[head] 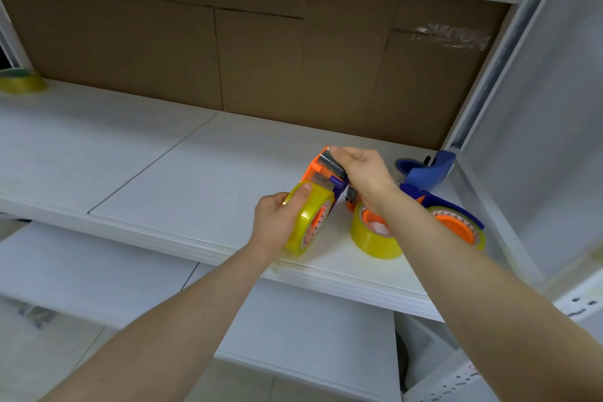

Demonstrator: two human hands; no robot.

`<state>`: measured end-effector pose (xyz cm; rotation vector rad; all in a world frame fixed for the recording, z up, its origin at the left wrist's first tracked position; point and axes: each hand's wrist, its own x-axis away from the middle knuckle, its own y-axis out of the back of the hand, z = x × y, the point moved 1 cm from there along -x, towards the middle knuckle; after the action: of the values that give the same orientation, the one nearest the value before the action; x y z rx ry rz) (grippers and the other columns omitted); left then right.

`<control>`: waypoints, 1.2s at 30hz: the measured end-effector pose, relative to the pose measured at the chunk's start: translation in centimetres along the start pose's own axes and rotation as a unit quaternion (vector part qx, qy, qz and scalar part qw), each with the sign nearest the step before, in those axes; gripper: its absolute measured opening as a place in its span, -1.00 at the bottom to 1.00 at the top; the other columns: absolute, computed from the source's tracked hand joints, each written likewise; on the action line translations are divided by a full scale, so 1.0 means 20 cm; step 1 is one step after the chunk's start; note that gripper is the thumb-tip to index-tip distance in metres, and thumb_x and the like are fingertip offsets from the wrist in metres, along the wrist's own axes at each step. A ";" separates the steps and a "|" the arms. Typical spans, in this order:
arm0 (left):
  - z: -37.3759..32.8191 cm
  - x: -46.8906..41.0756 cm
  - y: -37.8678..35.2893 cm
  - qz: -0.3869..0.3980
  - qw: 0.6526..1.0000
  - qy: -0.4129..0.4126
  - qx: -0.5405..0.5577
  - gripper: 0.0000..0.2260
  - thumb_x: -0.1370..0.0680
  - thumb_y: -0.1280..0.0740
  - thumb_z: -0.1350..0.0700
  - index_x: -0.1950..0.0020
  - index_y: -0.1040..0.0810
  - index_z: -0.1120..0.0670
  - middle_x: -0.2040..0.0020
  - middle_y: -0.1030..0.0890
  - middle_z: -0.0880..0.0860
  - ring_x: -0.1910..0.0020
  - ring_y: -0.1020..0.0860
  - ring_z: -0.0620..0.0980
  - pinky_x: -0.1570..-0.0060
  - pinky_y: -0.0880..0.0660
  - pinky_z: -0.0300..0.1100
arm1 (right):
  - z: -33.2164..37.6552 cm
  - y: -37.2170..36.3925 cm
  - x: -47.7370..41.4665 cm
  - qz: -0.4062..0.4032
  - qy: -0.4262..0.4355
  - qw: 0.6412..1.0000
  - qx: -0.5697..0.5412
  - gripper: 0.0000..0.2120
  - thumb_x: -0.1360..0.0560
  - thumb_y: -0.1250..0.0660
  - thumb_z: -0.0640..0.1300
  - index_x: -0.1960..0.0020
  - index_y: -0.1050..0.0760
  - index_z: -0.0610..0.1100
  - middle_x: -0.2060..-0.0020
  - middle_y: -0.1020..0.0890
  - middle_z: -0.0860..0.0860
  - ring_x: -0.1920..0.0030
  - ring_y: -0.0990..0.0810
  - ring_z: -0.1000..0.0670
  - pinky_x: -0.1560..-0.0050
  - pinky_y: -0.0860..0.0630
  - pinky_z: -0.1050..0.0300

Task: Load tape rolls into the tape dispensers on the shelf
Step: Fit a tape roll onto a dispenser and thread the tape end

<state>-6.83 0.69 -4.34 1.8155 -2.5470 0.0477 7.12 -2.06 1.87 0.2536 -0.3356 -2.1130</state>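
- One stop at a time, starting at the far left edge: noting a flat yellow-green tape roll point(23, 83) lying on the white shelf board point(130, 157), well apart from both hands.
- Gripping a glossy yellow transparent tape roll point(308, 222) with the left hand point(277, 222), fingers curling round its outer face and thumb pressing on top of its rim.
- Holding that roll on edge above the front part of the shelf, seated on an orange-and-purple plastic tape dispenser point(321, 170) pointing away toward the back; not managing to tell whether the roll is touching the board.
- Pinching the head of that dispenser with the right hand point(362, 173), fingers curling down onto it beside the grey roller point(329, 161).
- Crossing the right forearm above a second yellow tape roll point(372, 241), lying flat around an orange hub just right of the held one.
- Noting further right a blue-handled dispenser point(456, 225) lying on its side, carrying another yellow roll on an orange hub, near the shelf's right upright.
- Noting behind it an all-blue plastic dispenser point(430, 170) standing by the back right corner, close to the brown cardboard backing point(261, 52).
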 end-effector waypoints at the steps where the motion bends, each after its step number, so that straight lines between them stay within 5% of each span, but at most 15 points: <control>1: 0.00 0.00 0.00 -0.003 1.000 0.000 -0.002 -0.65 -0.50 -0.35 -0.05 0.21 -0.61 0.25 0.20 -0.64 0.28 0.26 -0.60 0.09 0.13 -0.57 -0.04 | 0.00 0.00 0.00 -0.002 0.000 1.000 -0.002 -0.75 -0.57 -0.22 0.00 0.00 -0.58 -0.14 0.20 -0.64 -0.03 0.17 -0.59 0.00 0.15 -0.50 0.19; 5: 0.00 0.01 0.00 -0.007 1.000 -0.004 -0.008 -0.62 -0.51 -0.35 -0.05 0.17 -0.61 0.30 0.16 -0.64 0.33 0.25 -0.59 0.10 0.11 -0.57 -0.01 | 0.00 0.02 -0.01 0.025 -0.031 0.997 -0.063 -0.78 -0.56 -0.26 -0.03 0.03 -0.59 -0.15 0.21 -0.64 -0.03 0.13 -0.60 -0.04 0.02 -0.52 0.10; 9: -0.02 0.01 -0.01 -0.003 1.000 -0.008 -0.007 -0.60 -0.52 -0.34 -0.04 0.12 -0.61 0.34 0.13 -0.63 0.35 0.25 -0.58 0.11 0.12 -0.55 -0.05 | -0.01 0.02 0.02 0.034 -0.020 0.996 -0.081 -0.79 -0.56 -0.26 -0.08 -0.08 -0.58 -0.17 0.19 -0.64 0.00 0.16 -0.60 0.02 0.11 -0.53 0.16; 14: -0.01 0.01 -0.01 -0.001 1.000 -0.005 -0.013 -0.65 -0.52 -0.33 -0.05 0.18 -0.62 0.26 0.14 -0.64 0.32 0.23 -0.59 0.10 0.09 -0.57 -0.04 | 0.00 0.02 0.02 0.018 -0.020 0.999 -0.044 -0.76 -0.57 -0.24 -0.07 -0.14 -0.56 -0.16 -0.02 -0.65 -0.10 0.03 -0.61 -0.04 -0.04 -0.53 0.08; 18: -0.01 0.01 -0.01 0.001 1.000 -0.003 -0.008 -0.63 -0.51 -0.34 -0.06 0.18 -0.63 0.27 0.15 -0.65 0.32 0.22 -0.60 0.12 0.06 -0.57 0.02 | 0.03 0.01 0.05 0.024 -0.043 0.999 0.015 -0.74 -0.60 -0.12 0.06 0.09 -0.50 -0.06 0.26 -0.58 0.03 0.26 -0.52 0.11 0.15 -0.43 0.25; 21: -0.03 0.02 -0.01 -0.004 1.000 0.010 0.000 -0.59 -0.50 -0.35 -0.08 0.16 -0.62 0.30 0.13 -0.64 0.33 0.21 -0.60 0.14 0.04 -0.57 0.04 | 0.04 0.04 0.06 0.018 -0.078 0.995 -0.055 -0.55 -0.57 -0.08 0.21 -0.13 -0.48 -0.13 0.06 -0.63 -0.05 0.00 -0.60 0.00 -0.16 -0.45 0.12; 24: -0.07 0.01 0.00 -0.022 0.996 0.056 0.060 -0.68 -0.50 -0.34 -0.08 0.23 -0.59 0.18 0.19 -0.64 0.23 0.24 -0.60 0.07 0.12 -0.57 -0.07 | 0.02 0.06 0.09 0.013 -0.099 0.986 -0.135 -0.54 -0.60 -0.11 0.08 -0.38 -0.32 -0.18 -0.23 -0.52 -0.15 -0.28 -0.47 -0.10 -0.38 -0.34 0.03; 26: -0.10 0.00 0.02 -0.026 0.987 0.093 0.132 -0.74 -0.47 -0.36 -0.10 0.16 -0.60 0.10 0.16 -0.66 0.14 0.17 -0.62 0.08 0.06 -0.58 -0.07 | -0.04 0.06 0.11 0.020 -0.096 0.991 -0.091 -0.59 -0.55 -0.21 -0.04 -0.34 -0.36 -0.18 -0.21 -0.53 -0.11 -0.25 -0.48 -0.10 -0.35 -0.37 0.02; 30: -0.15 -0.03 0.05 0.045 0.957 0.110 0.264 -0.55 -0.44 -0.29 -0.15 -0.15 -0.59 0.16 -0.04 -0.65 0.21 0.02 -0.64 0.15 -0.04 -0.58 0.05 | -0.09 -0.01 0.20 0.080 -0.098 0.992 -0.017 -0.27 -0.25 -0.44 0.07 -0.37 -0.33 -0.04 -0.15 -0.57 0.01 -0.16 -0.55 -0.03 -0.23 -0.49 -0.05; 33: -0.15 -0.03 0.04 0.103 0.948 0.108 0.282 -0.64 -0.54 -0.14 -0.11 0.01 -0.61 0.10 0.19 -0.68 0.11 0.25 -0.65 0.00 0.15 -0.59 -0.10 | -0.10 -0.08 0.24 0.067 -0.053 0.996 0.039 -0.41 -0.36 -0.48 0.04 -0.30 -0.34 -0.01 -0.15 -0.56 0.03 -0.13 -0.56 -0.03 -0.10 -0.59 -0.09; 36: -0.14 -0.02 0.04 0.120 0.944 0.101 0.290 -0.64 -0.54 -0.13 -0.12 0.02 -0.62 0.07 0.15 -0.68 0.11 0.21 -0.65 0.01 0.10 -0.58 -0.05 | -0.08 -0.09 0.25 0.006 0.000 0.992 0.125 -0.51 -0.45 -0.41 -0.06 -0.31 -0.33 -0.11 -0.17 -0.54 -0.05 -0.16 -0.55 -0.07 -0.15 -0.56 -0.06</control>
<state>-7.45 1.36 -1.66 1.4935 -2.7624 1.0271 3.56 -5.57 -0.44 0.3971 -0.6003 -2.0585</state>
